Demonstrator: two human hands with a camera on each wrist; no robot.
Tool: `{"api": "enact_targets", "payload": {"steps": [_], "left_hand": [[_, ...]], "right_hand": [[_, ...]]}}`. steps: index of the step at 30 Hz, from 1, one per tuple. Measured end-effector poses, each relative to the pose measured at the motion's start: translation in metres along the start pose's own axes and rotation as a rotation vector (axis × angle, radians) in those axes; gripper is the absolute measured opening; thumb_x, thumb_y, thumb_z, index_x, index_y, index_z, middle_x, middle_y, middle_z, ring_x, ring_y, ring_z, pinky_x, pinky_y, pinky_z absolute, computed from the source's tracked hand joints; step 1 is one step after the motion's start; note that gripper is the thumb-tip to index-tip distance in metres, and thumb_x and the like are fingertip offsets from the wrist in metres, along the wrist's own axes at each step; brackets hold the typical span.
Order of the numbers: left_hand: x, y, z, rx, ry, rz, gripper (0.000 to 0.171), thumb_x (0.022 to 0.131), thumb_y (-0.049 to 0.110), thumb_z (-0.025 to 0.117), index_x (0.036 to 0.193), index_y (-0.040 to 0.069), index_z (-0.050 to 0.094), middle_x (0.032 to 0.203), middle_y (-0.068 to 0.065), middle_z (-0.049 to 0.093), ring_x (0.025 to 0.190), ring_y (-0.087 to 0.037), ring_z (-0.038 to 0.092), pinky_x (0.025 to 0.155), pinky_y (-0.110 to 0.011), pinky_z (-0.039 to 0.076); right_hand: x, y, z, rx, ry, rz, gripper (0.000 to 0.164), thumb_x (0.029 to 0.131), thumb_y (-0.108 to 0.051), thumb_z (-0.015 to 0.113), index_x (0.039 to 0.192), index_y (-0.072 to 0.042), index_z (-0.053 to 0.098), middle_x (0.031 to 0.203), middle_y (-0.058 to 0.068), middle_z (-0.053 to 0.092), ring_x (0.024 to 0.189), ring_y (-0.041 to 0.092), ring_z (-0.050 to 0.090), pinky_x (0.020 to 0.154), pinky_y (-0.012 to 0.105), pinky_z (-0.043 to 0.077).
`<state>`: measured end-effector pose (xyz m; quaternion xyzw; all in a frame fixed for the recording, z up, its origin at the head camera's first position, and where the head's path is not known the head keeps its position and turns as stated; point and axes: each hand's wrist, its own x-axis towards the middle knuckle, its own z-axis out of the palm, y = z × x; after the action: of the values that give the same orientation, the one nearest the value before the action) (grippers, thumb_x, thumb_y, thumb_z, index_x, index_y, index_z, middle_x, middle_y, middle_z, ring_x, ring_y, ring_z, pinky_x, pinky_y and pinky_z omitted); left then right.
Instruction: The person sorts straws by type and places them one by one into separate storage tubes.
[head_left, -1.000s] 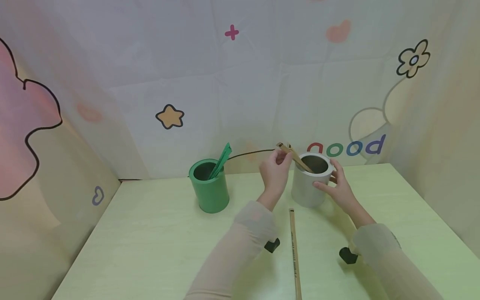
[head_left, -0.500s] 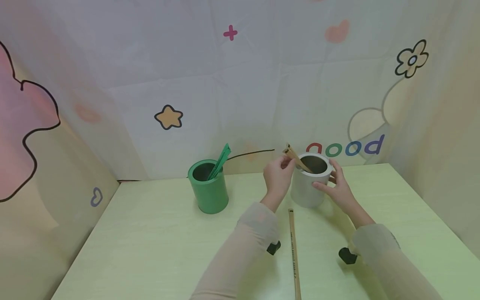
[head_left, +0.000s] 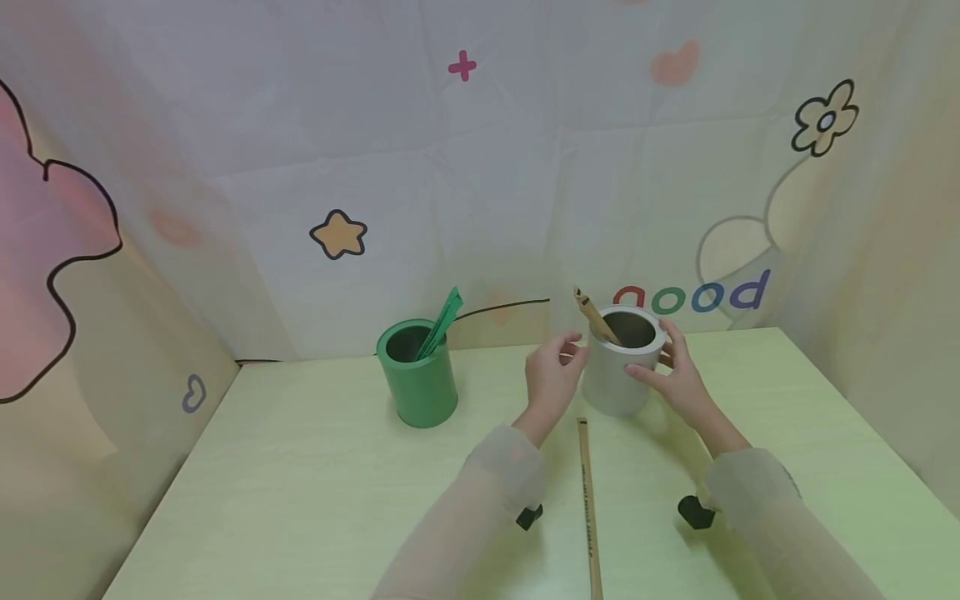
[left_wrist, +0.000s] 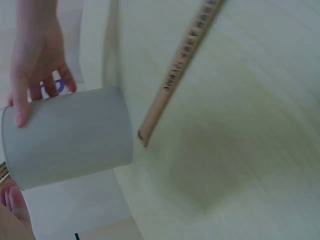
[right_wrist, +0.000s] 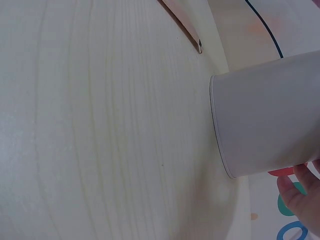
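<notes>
A white-grey round holder [head_left: 617, 379] stands upright at the back right of the table. My right hand [head_left: 678, 379] grips its right side, thumb on the front and fingers round toward the back. Slim brown paper-wrapped sticks [head_left: 597, 317] lean out over its left rim. Just left of the holder is my left hand [head_left: 553, 377], its fingers loosely bent with nothing between them. Another brown wrapped stick [head_left: 588, 508], printed with dark lettering, lies on the table in front of the holder; the left wrist view shows this stick [left_wrist: 175, 75] close to the holder's base.
To the left stands a green round holder [head_left: 420, 387] with green wrapped sticks [head_left: 441, 323] leaning in it. A printed cloth [head_left: 495, 208] hangs behind the pale wooden table [head_left: 300, 483]. Black pieces [head_left: 696, 512] show under both sleeves.
My left hand has let go of a brown wrapped stick, which now leans in the grey holder, and has drawn slightly down from the rim. The right hand stays on the holder.
</notes>
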<state>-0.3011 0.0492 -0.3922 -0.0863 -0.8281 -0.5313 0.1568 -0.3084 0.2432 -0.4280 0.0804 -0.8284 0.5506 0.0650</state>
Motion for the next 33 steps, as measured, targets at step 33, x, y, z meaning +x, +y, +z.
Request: {"api": "enact_targets", "payload": {"steps": [33], "left_hand": [[-0.050, -0.054, 0.001, 0.226, -0.487, -0.191, 0.060, 0.074, 0.023, 0.071, 0.125, 0.016, 0.042, 0.088, 0.003, 0.062, 0.070, -0.008, 0.055, 0.069, -0.023, 0.045]], "right_hand": [[-0.001, -0.001, 0.001, 0.000, 0.000, -0.015, 0.087, 0.083, -0.025, 0.061, 0.142, -0.022, -0.003, 0.142, 0.023, 0.019, 0.121, 0.044, 0.027, 0.091, 0.060, 0.032]]}}
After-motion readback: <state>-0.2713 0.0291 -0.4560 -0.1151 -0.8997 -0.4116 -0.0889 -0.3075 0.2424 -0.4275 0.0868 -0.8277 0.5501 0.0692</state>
